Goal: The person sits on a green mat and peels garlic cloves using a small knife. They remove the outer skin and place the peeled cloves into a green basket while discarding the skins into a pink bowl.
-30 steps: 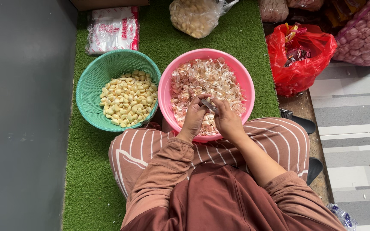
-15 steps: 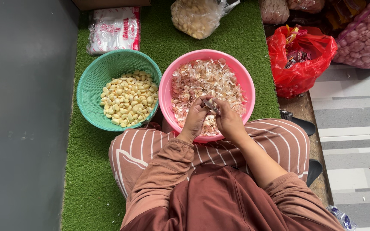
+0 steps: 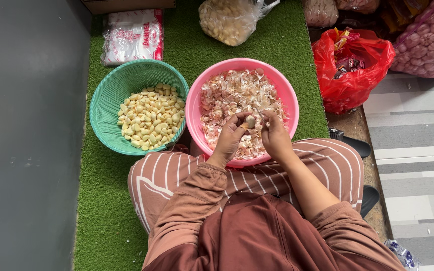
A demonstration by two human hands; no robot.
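We peel garlic over pink basin (image 3: 195, 108). Left hand (image 3: 231, 138) pinches garlic clove (image 3: 250, 122) between fingertips, above basin's heap of skins. Right hand (image 3: 276, 135) fingers closed on small knife (image 3: 260, 116), tip beside clove. Step, we judge: stripping skin. Next calls for steady pinch, shallow blade; then bare clove belongs with peeled cloves (image 3: 149, 116) in green basket (image 3: 104, 100).

The right hand (image 3: 276, 136) hides most of a small blade (image 3: 260, 115); mesh sack (image 3: 430, 37) runs off-frame.
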